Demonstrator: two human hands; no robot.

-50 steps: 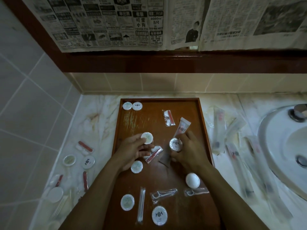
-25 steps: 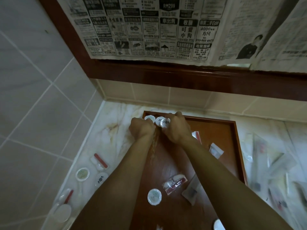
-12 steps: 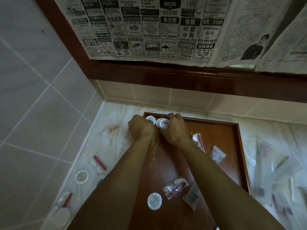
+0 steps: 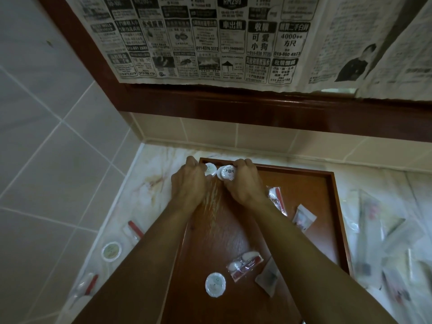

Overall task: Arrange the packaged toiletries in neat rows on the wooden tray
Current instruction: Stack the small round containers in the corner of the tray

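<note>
Since two seconds ago, both hands have been carried from mid-tray to the far-left corner of the wooden tray (image 4: 336,220). The left hand (image 4: 187,185) and right hand (image 4: 243,183) are curled around two round packets (image 4: 228,173), seemingly pressing them into a row; other packets (image 4: 215,284) are left scattered nearer the wrists.

There is only one view, from a camera on the person's head. It looks forward and steeply down along both forearms, so the left hand (image 4: 188,183) and right hand (image 4: 243,183) sit near the middle of the picture, at arm's length. Beyond the hands it takes in the far rim of the wooden tray (image 4: 292,170), then the tiled wall and the newspaper (image 4: 210,43) higher up. The wide lens bends the edges. No second view shares the scene.
</note>
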